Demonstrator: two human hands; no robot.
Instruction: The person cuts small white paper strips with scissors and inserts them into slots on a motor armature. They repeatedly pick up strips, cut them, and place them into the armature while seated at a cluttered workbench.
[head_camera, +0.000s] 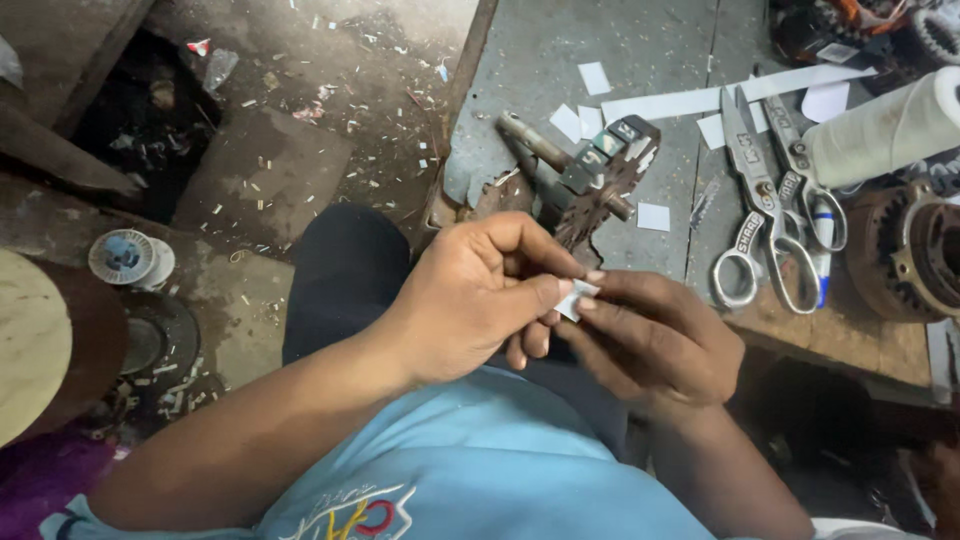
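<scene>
On the far left, down on the littered floor (300, 150), a small spool (128, 258) of pale wire stands beside a dark round part, well apart from the person's hands.

Moving right, the left hand (475, 300) comes in from the lower left, its forearm crossing a light blue shirt (480, 470). Its fingers are curled in and its thumb is pressed forward onto the left edge of a small white paper slip (577, 298). The right hand (655, 340) meets it from the other side, fingers bent, thumb and forefinger pinched on the slip's right edge. So both hands are closed on the same slip, which sits squarely between them, above the lap and just short of the near edge of the surface (560, 60). It is too small and too covered to tell how its long side runs; what shows looks folded or creased between the fingertips. Neither hand is nearer: both touch it.

Just beyond the hands, on the grey surface, lies a toothed metal rotor on a shaft (590, 170), tilted from upper left to lower right, with loose white paper pieces (652, 216) around it. Further right lie heavy shears (765, 200), handles toward the person, with a blue-capped pen (822, 240) touching them, then a white roll (885, 125) and a brown slotted motor core (905, 250) at the edge.
</scene>
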